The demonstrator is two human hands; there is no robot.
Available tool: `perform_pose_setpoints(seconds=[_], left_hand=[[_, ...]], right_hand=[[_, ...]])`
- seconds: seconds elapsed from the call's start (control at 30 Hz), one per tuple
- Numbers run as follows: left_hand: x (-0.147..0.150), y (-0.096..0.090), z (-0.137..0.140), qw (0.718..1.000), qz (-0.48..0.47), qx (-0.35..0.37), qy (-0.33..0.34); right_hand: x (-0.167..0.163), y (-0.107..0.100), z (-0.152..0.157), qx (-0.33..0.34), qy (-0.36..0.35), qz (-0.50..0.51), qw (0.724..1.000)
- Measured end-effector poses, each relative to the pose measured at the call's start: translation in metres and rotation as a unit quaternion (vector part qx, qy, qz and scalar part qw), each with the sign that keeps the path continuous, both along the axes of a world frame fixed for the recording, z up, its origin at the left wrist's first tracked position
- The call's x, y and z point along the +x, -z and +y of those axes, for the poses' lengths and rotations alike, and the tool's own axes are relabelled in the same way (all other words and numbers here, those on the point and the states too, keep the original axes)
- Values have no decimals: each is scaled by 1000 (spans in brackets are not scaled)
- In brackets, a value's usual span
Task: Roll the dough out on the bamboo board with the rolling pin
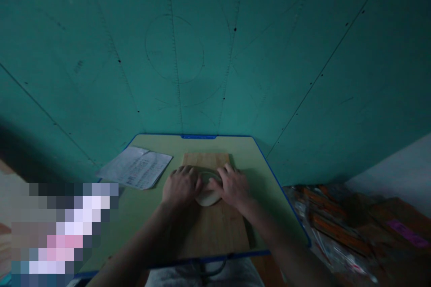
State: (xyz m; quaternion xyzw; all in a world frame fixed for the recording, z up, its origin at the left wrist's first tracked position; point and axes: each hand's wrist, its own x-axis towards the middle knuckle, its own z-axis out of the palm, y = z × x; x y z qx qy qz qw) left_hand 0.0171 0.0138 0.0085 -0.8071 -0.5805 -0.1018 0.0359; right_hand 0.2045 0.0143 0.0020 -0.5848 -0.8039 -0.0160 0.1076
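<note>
A pale, flat, round piece that looks like dough [207, 198] lies on a wooden board [215, 233] in the middle of the table. My left hand [182, 184] is closed over its left side, with bent fingers and the thumb pointing inward. From the right, my right hand [234, 185] closes on the opposite side. Both thumbs come close together over the middle of the piece. The dim light and the hands hide part of its far edge and most of the fingertips.
The small green table [269, 202] has a blue rim and stands against a green wall [202, 54]. A printed sheet of paper [138, 168] lies at the back left. On the floor at right are plastic-wrapped items [336, 233] and a cardboard box [397, 219].
</note>
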Motion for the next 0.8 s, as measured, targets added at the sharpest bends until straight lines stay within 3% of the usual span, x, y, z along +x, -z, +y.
perform_pose_setpoints(seconds=[0.37, 0.8], left_hand=[[-3, -1, 44, 994, 26, -94, -57], [1, -9, 81, 990, 12, -88, -108]], right_hand=[[-7, -8, 43, -47, 37, -15, 998], [-11, -12, 84, -39, 67, -16, 997]])
